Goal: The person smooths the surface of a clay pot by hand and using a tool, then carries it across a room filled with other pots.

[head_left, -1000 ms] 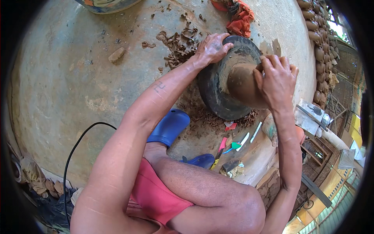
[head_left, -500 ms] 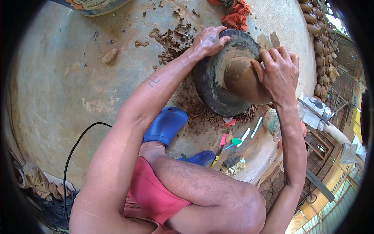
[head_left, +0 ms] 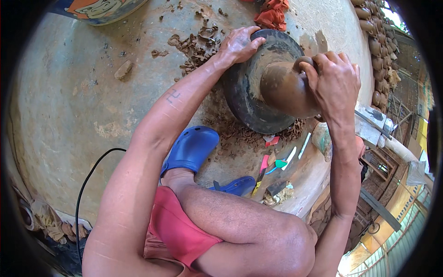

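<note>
A brown clay pot (head_left: 284, 90) stands on a dark potter's wheel (head_left: 240, 104) smeared with clay. My left hand (head_left: 241, 45) grips the wheel's far left rim, thumb apart from the fingers. My right hand (head_left: 336, 83) is closed over the pot's upper end, its fingers bent and partly hidden. Beside my right thumb curves a clay loop (head_left: 302, 62) like a handle. The pot's top is mostly covered by that hand.
Clay scraps (head_left: 200, 46) lie left of the wheel. A red cloth (head_left: 272, 16) is beyond it, and a painted tub (head_left: 110, 11) stands far left. Small tools, including a white blade (head_left: 289, 158), lie near my blue clog (head_left: 191, 147). Stacked pots (head_left: 376, 51) line the right.
The clay loop beside my right thumb has come into sight, and my right hand has shifted slightly right. My left hand stays at the wheel's rim. The whole view has shifted a little.
</note>
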Tool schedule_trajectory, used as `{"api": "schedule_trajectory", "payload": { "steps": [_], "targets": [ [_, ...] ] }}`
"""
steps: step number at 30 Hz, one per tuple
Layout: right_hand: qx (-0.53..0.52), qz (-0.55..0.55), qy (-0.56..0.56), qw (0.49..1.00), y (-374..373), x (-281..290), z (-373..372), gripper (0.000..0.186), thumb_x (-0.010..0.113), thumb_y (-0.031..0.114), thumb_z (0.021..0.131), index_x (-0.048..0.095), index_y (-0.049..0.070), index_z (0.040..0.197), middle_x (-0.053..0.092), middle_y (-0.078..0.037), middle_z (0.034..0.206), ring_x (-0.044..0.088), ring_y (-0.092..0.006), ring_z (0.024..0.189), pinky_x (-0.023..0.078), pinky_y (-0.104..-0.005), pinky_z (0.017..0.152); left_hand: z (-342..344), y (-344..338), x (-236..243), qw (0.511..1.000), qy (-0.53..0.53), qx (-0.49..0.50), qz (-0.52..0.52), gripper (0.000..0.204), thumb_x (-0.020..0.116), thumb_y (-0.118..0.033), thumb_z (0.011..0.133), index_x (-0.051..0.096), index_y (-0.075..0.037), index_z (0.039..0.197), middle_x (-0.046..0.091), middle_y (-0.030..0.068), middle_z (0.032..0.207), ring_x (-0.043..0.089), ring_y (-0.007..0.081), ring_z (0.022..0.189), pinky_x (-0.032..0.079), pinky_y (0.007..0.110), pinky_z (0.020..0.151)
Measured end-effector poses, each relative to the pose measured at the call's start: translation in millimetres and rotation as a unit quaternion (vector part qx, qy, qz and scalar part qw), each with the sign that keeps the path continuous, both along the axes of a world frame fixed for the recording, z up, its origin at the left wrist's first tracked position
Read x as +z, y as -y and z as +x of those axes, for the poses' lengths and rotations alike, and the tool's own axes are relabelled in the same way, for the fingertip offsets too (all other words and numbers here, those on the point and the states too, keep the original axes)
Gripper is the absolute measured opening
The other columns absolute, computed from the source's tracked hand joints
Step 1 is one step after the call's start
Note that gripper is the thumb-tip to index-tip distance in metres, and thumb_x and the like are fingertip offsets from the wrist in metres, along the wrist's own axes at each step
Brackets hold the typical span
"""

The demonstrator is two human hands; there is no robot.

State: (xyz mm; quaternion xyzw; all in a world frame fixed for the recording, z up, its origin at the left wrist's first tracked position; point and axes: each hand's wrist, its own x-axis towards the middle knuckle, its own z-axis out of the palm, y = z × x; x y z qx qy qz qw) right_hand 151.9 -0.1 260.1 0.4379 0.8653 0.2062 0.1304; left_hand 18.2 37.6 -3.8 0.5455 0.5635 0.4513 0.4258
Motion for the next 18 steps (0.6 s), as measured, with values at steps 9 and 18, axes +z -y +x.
{"api": "schedule_trajectory", "payload": {
  "steps": [9,18],
  "targets": [
    [-0.115,-0.079,-0.137,0.981,4,0,19,0.029,0.08,0.029,0.088,0.082,0.004,0.102,0.077,-0.019,0.097,0.073,-0.0389,0.094,0.056,-0.0473,0.089,1,1,1,1.0,-0.02,-0.005,-0.005,0.059,0.068,-0.047,0.1,0.065,-0.008,0.145,0.071,0.0218,0.136,0.067,0.0382,0.128,0.051,0.045,0.11],
    [-0.165,-0.2,-0.211,0.942,-9,7,24,0.031,0.08,0.029,0.088,0.082,0.001,0.101,0.076,-0.025,0.09,0.076,-0.0403,0.084,0.058,-0.0465,0.081,-3,1,3,1.0,-0.014,-0.005,-0.004,0.06,0.068,-0.05,0.1,0.065,-0.01,0.145,0.071,0.0214,0.135,0.067,0.0384,0.128,0.051,0.046,0.11]
  ]
}}
